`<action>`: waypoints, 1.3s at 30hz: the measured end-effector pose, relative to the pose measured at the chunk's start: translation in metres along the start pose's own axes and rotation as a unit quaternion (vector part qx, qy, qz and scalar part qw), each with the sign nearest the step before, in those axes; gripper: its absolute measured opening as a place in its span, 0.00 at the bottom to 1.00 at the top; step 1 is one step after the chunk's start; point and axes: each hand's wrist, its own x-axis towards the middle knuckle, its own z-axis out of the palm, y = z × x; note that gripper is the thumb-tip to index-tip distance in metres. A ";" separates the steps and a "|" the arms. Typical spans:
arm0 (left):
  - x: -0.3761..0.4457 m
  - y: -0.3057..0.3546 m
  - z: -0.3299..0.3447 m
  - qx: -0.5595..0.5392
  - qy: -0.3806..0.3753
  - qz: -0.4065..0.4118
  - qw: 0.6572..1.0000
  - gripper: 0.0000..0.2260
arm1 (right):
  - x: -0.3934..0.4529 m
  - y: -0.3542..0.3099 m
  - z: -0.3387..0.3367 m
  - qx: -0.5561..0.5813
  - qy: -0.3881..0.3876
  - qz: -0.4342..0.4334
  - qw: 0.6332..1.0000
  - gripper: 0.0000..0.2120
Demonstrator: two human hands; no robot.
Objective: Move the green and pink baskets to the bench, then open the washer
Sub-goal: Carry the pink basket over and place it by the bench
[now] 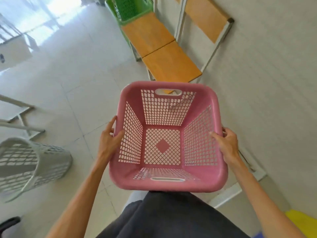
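I hold an empty pink lattice basket [167,183] in front of my body, above the floor. My left hand [110,136] grips its left rim and my right hand [224,140] grips its right rim. The wooden bench [164,48] with orange seat panels and a white frame stretches ahead along the wall. The green basket [130,7] rests at the bench's far end, partly cut off by the top of the frame. The washer is not in view.
A grey lattice basket [30,162] stands on the tiled floor at the left. A white metal frame [22,117] sits behind it. The wall runs along the right side. Something yellow [301,220] shows at the bottom right corner.
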 end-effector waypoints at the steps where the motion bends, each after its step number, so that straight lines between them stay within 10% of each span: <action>1: 0.005 -0.008 -0.021 -0.012 0.010 0.001 1.000 0.29 | -0.004 -0.015 0.021 -0.003 -0.005 -0.012 1.000 0.17; 16: 0.117 -0.070 -0.223 -0.188 0.181 -0.025 0.965 0.27 | -0.002 -0.184 0.270 -0.043 -0.060 -0.123 0.990 0.19; 39: 0.633 0.046 -0.388 -0.198 0.201 0.009 0.959 0.27 | 0.279 -0.562 0.580 -0.024 -0.045 -0.180 0.982 0.21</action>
